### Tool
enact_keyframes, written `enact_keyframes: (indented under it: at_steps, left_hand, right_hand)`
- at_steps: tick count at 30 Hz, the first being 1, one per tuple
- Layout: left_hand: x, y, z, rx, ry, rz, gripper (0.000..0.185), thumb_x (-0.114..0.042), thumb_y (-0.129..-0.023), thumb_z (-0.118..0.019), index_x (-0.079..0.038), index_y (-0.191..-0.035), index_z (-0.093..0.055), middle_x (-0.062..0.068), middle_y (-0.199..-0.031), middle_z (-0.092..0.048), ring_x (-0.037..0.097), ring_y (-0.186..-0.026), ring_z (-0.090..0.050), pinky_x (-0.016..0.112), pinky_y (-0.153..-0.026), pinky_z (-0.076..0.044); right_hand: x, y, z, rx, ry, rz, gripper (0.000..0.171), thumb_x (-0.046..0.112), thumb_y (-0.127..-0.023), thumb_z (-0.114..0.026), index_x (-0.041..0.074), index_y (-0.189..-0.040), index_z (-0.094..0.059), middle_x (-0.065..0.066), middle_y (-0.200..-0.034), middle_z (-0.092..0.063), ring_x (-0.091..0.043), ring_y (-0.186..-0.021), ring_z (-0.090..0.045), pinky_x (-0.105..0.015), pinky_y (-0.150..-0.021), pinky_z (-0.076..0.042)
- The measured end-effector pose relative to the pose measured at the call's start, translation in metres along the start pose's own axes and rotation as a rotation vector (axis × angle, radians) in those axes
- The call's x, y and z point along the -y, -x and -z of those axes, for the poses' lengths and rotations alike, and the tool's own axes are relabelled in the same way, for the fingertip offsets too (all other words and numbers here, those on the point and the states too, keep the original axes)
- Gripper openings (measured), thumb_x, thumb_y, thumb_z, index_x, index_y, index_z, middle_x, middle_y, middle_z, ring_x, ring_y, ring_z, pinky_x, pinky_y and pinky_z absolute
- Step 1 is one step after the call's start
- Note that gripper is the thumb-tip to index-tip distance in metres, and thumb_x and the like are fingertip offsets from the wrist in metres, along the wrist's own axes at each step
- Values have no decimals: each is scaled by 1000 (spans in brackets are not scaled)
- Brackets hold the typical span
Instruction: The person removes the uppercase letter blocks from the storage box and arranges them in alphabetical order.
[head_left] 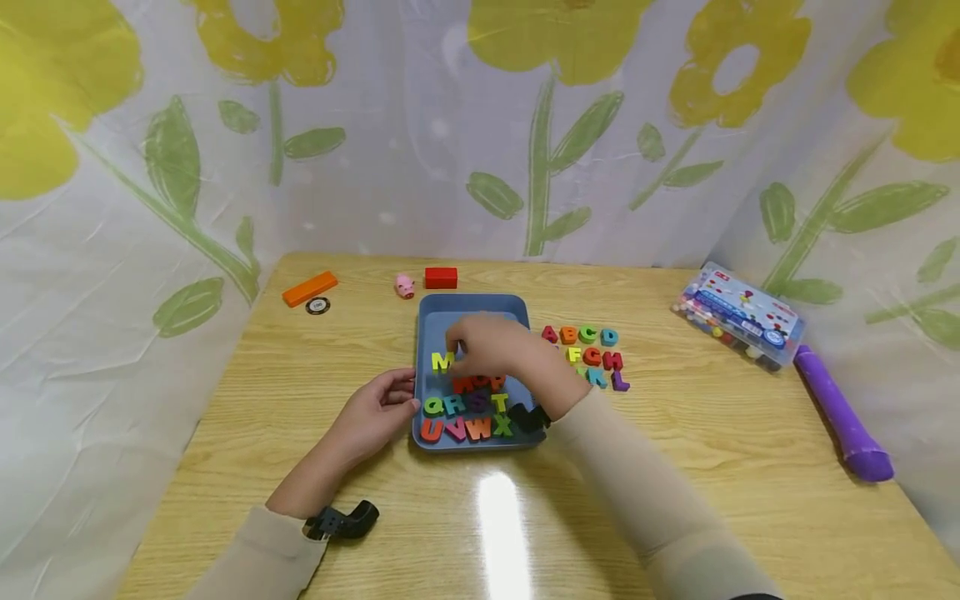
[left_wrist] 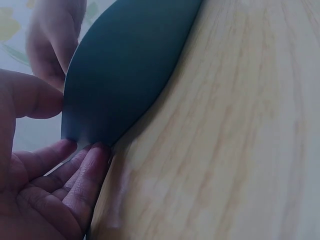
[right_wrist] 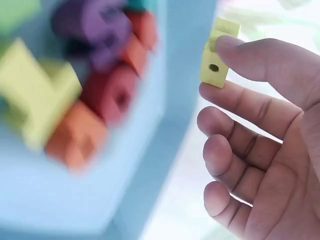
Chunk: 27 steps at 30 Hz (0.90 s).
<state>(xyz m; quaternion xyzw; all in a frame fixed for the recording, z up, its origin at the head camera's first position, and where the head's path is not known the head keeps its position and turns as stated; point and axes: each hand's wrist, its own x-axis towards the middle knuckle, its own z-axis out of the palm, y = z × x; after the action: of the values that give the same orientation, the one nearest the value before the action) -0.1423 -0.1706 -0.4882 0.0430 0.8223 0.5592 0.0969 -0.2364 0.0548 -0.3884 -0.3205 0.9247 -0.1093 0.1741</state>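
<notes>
Head view shows the yellow letter M inside the outline of the blue tray, near its left wall, with the right hand pinching it between thumb and forefinger, the other fingers loosely bent. The left hand rests its relaxed fingertips against the outside of that wall, while rows of coloured letters fill the tray's near part. More letters sit just right on the wooden table, a red block and pink pig beyond the tray's far end.
</notes>
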Motion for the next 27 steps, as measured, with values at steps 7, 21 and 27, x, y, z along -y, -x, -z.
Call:
enact_keyframes:
  at_steps: [7,21,27]
  left_hand:
    - [-4,0,-2,3,-8,-20,56,-15,-106,-67,-2,-159,-52,21,-146,-65,35,-130,-65,42,-109,-55]
    - [0,0,-1,2,-21,-19,54,-17,-108,-67,-4,-158,-53,20,-148,-63,34,-133,-63,50,-115,-52]
    - [0,0,-2,-2,-20,-8,54,-16,-108,-67,-4,-159,-52,20,-149,-63,34,-133,-63,49,-115,-52]
  right_hand:
    - [-48,71,26,-200,-73,-57,26,26,-99,-82,11,-120,-79,-9,-116,-74,-24,-100,-63,-43,-91,-55]
    - [-107,136,-35,-136,-153,-190,16,12,-95,-82,13,-86,-69,2,-72,-37,-14,-66,-36,-35,-67,-35]
    - [-110,132,-46,-143,-120,-204,12,15,-93,-86,14,-94,-75,2,-74,-48,-15,-70,-45,-33,-68,-38]
